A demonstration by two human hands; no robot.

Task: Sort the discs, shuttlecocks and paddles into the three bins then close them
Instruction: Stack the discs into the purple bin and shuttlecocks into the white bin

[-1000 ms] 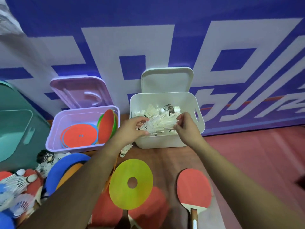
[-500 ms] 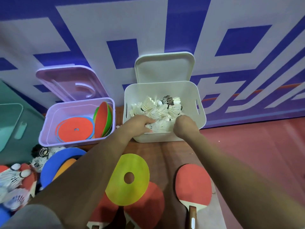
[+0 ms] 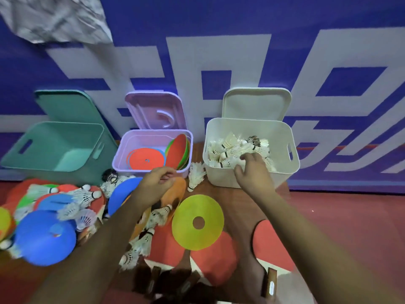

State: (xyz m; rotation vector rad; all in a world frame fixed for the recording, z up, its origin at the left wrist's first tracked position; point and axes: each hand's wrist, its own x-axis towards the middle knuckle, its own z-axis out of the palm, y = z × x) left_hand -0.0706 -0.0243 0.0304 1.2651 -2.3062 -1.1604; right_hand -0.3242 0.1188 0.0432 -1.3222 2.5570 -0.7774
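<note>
The white bin at the right holds a heap of shuttlecocks. My right hand reaches over its front rim, fingers spread and touching the heap. My left hand hovers in front of the lilac bin, fingers loosely curled and holding nothing, just above an orange disc. Several flat and upright discs lie in the lilac bin. The teal bin at the left looks empty. A yellow disc lies on red paddles between my arms.
All three lids lean open against the blue wall. One shuttlecock lies between the lilac and white bins. Loose shuttlecocks, blue discs and more paddles are piled on the floor at the left. Dark paddle handles point toward me.
My left hand has left the white bin and moved left and down to the orange disc. The bunch of shuttlecocks both hands held now lies in the bin. The view has swung left.
</note>
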